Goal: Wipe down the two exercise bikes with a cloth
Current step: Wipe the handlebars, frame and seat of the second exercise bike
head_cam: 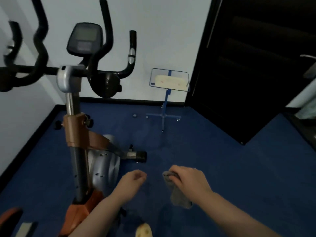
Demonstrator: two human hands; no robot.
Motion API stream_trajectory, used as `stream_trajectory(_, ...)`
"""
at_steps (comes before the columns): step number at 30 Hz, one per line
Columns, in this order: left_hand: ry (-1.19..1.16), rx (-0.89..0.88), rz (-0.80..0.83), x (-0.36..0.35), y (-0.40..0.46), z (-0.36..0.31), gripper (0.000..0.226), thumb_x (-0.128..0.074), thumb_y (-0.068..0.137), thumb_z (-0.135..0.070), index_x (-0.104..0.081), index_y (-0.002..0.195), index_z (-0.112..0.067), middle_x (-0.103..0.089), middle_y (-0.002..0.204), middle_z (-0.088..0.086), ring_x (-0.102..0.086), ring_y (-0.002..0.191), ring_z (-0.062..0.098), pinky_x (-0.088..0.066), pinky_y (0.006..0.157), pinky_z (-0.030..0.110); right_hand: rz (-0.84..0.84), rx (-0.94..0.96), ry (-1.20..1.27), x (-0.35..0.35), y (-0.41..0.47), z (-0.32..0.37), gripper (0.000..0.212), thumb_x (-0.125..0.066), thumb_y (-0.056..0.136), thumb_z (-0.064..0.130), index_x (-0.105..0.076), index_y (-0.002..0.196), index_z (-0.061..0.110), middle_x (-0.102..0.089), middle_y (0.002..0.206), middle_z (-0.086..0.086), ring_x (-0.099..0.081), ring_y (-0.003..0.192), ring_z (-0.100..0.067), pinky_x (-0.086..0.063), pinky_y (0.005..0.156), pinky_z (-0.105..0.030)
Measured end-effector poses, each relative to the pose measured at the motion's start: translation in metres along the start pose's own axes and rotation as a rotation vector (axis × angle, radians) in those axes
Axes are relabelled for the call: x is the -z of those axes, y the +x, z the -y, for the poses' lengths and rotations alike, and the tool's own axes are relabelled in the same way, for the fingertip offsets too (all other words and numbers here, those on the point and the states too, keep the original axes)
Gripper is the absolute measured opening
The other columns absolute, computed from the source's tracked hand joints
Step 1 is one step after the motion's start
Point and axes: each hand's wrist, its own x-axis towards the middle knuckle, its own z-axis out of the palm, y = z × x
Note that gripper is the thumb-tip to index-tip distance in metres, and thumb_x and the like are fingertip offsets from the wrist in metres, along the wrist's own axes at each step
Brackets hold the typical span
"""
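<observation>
Grey cloth point(177, 190) is bunched in the right hand point(188, 180), fingers curled round its top and the rest hanging loose, likely gathered into a wad for wiping. It hangs over the blue carpet point(222, 159), touching neither bike. Left hand point(135, 177) is loosely curled and holds nothing, probably free to steady the frame. Near bike point(80, 134), orange and silver, stands just left; second bike's console point(83, 38) sits behind by the wall. Blue stand point(168, 86) further back. No legible writing; console screen blurred.
</observation>
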Motion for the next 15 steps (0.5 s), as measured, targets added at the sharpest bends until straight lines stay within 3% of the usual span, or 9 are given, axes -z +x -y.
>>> stream_trajectory(5,-0.051,0.045,-0.11,0.03,0.042,-0.019,0.012,-0.054,0.098,-0.02,-0.065,0.098,-0.022,-0.067,0.099,-0.006,-0.062,0.094,0.011,-0.048,0.079,0.025,-0.051,-0.035,0.125,0.016,0.058,-0.005,0.012,-0.049,0.097,0.043,-0.058,0.101,0.035,-0.065,0.092,0.017,-0.059,0.084,-0.002,-0.048,0.072,-0.024)
stream_trajectory(10,-0.07,0.013,-0.08,0.033,0.079,-0.045,0.012,-0.058,0.096,-0.018,-0.066,0.095,-0.027,-0.069,0.097,-0.008,-0.063,0.095,0.006,-0.051,0.09,0.029,-0.082,-0.007,0.236,0.035,0.121,-0.015,0.011,-0.053,0.094,0.046,-0.059,0.097,0.037,-0.064,0.085,0.02,-0.059,0.08,-0.001,-0.048,0.067,-0.024)
stream_trajectory(15,-0.141,0.045,-0.374,0.06,0.107,-0.072,0.013,-0.059,0.094,-0.015,-0.068,0.097,-0.023,-0.07,0.097,-0.007,-0.064,0.092,0.007,-0.052,0.088,0.03,-0.029,0.068,0.421,0.062,0.191,-0.02,0.005,-0.059,0.091,0.044,-0.055,0.088,0.042,-0.065,0.079,0.02,-0.06,0.074,0.003,-0.049,0.061,-0.025)
